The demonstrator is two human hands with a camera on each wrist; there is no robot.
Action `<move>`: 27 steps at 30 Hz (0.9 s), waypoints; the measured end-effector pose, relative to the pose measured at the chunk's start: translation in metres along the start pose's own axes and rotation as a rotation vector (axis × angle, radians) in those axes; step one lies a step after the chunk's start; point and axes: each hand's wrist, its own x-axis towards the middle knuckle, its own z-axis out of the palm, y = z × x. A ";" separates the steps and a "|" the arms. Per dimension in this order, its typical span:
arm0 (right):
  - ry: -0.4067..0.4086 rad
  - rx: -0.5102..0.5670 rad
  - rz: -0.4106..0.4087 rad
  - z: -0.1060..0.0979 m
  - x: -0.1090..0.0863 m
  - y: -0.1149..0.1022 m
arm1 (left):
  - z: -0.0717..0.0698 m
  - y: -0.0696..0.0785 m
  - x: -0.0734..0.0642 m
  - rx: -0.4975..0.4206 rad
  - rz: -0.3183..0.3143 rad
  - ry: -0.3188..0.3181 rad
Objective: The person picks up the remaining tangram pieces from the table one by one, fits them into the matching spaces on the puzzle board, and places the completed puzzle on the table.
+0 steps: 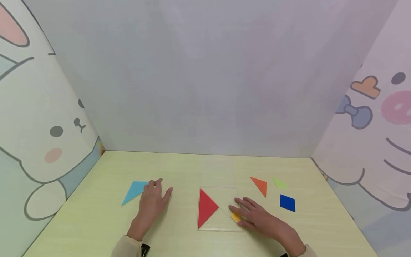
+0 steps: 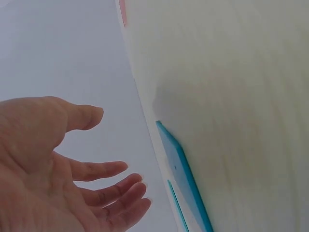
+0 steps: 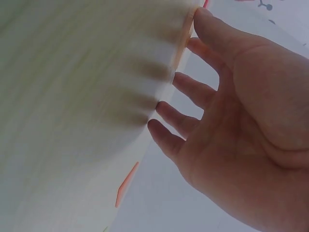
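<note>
On the left panel is a cartoon rabbit, which borders the pale bench. Toward the left of the bench lies a light blue triangle, its right end partly hidden in the head view by the left hand. That hand's fingers are released: the thumb stands away from the others, and the left wrist view shows a gap between them and the blue piece. A cream sleeve covers the forearm, with a black band at the wrist.

Near the middle is a clear tray. Inside it, along the left side, lies a red triangle. A yellow piece is at the tray's right edge; whether it sits flat inside cannot be told. The right hand holds this piece between thumb and index finger, its remaining fingers spread.

Farther right, well apart from the tray, lies an orange triangle. Beyond it are a light green triangle and, nearer the person, a dark blue four-sided piece. The right panel carries a pink-snouted cartoon animal.
</note>
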 end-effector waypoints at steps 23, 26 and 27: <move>-0.037 0.058 0.032 0.001 -0.001 0.001 | -0.012 -0.021 0.009 0.027 -0.077 -0.089; -0.042 0.059 0.032 0.001 0.000 0.001 | -0.014 -0.026 0.010 0.031 -0.092 -0.099; -0.042 0.057 0.029 0.000 0.000 0.001 | -0.014 -0.028 0.010 0.030 -0.095 -0.100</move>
